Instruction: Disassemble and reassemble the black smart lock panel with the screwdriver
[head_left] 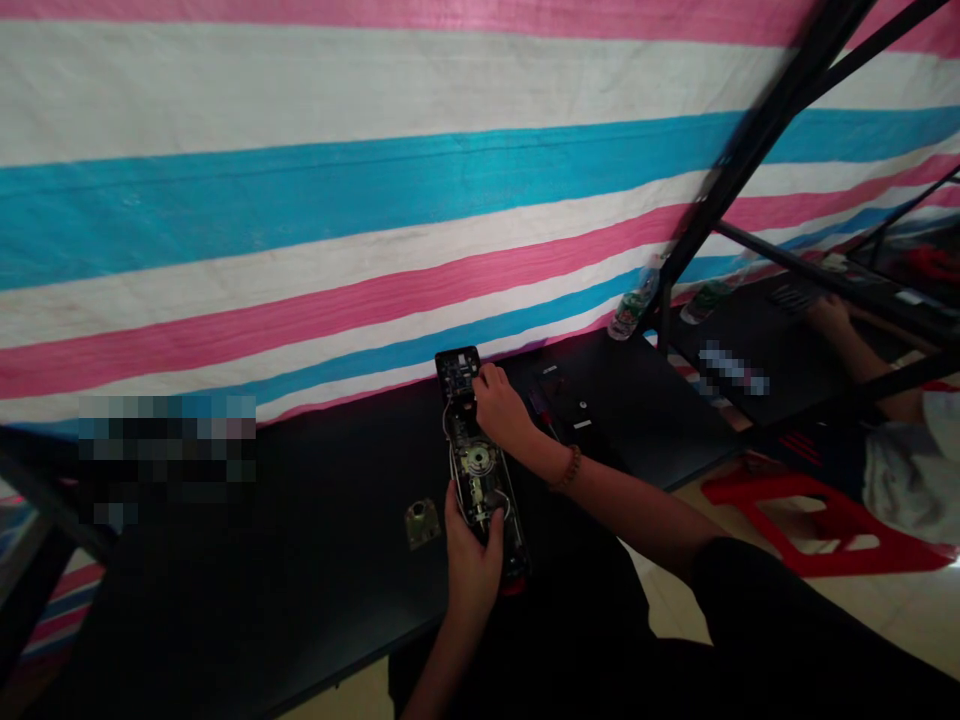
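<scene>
A long black electronic device (478, 460) lies opened up, its inside facing me, with white wires running along its sides and a round metal part in the middle. My left hand (474, 550) grips its lower end, thumb on the right side and fingers on the left. At the upper end is a small circuit board (456, 374). My right hand (504, 408), wearing a beaded bracelet, reaches over the device beside this board, its fingers pinched together. Whatever those fingertips hold is too small to make out. Left of the device lies a small flat plate (421, 524).
On the black table (300, 540), a thin tool (546, 412) and several small parts lie right of the device. A plastic bottle (632, 312) stands by the striped sheet (375, 250) and black frame. Another person's arm (855, 345) and a red stool (795, 530) are at right.
</scene>
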